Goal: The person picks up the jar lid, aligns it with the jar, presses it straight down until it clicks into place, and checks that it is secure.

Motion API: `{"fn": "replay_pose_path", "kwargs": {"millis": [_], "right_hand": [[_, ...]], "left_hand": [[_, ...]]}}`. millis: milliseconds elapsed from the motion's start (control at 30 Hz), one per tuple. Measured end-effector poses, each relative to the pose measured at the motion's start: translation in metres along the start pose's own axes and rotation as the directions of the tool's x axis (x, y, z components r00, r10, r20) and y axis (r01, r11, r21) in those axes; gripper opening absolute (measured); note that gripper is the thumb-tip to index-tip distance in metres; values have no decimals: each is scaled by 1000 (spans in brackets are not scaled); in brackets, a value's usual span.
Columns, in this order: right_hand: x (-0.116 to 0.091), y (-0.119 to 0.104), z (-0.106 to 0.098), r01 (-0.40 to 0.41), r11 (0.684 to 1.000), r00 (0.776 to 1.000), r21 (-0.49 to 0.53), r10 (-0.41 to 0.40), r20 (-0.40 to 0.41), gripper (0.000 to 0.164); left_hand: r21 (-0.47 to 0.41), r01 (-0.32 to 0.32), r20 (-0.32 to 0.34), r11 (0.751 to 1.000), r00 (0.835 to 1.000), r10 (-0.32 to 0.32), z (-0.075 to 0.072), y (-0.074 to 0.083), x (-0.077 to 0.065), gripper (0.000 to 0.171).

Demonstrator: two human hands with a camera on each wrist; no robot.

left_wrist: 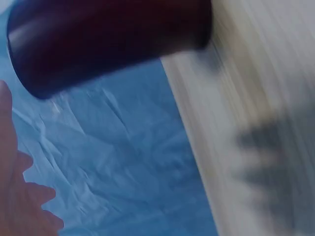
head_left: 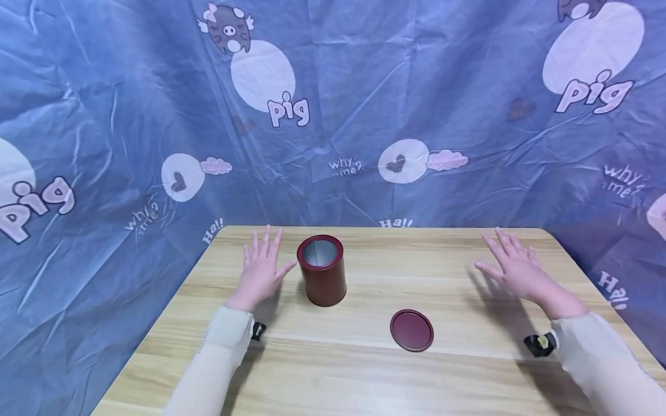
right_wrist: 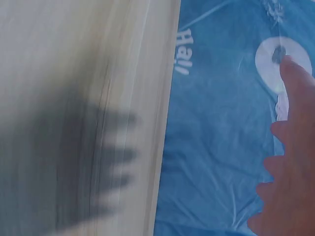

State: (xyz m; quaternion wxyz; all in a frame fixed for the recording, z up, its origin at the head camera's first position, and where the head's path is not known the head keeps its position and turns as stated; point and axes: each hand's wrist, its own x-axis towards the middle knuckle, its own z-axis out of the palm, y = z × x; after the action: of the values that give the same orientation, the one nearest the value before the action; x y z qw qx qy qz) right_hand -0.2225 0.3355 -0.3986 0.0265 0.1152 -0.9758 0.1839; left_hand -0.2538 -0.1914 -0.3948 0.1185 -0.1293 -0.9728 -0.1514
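The left hand (head_left: 260, 271) and the right hand (head_left: 517, 274) are both held up over the table (head_left: 354, 387), fingers spread wide, holding nothing. The dark red can (head_left: 326, 284) stands upright on the far part of the table, just to the right of the left thumb. Only the head view shows the round, flat lid (head_left: 412, 330), lying nearer than the can and to its right, and only there can you look into the can's grey inside, where a thin line runs down. The left wrist view shows the can's smooth, curved side up close, with a soft shine. The table has pale, stripy wood. Behind it hangs a wrinkly blue cloth (head_left: 354, 69) with pigs, hearts and words on it.
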Motion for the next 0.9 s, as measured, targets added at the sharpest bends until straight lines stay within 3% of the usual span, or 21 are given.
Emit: {"fn": "replay_pose_path", "kwargs": {"millis": [333, 500, 667, 767, 900], "right_hand": [[-6, -24, 15, 106, 994, 994, 20, -105, -19, 78], [-12, -32, 28, 171, 985, 985, 20, -171, -27, 76], [-20, -40, 42, 243, 970, 970, 11, -243, -25, 73], [-25, -45, 50, 267, 964, 964, 1, -267, -3, 72], [-30, -50, 57, 294, 956, 956, -12, -294, 15, 70]], "left_hand": [[18, -169, -37, 985, 985, 170, -1, 49, -3, 86], [77, -278, -66, 958, 957, 283, 6, 74, -8, 85], [223, -383, -35, 897, 916, 400, 15, 103, -16, 85], [301, -454, -2, 839, 879, 477, 21, 118, -21, 86], [327, -539, 44, 776, 829, 558, 34, 137, -27, 86]]}}
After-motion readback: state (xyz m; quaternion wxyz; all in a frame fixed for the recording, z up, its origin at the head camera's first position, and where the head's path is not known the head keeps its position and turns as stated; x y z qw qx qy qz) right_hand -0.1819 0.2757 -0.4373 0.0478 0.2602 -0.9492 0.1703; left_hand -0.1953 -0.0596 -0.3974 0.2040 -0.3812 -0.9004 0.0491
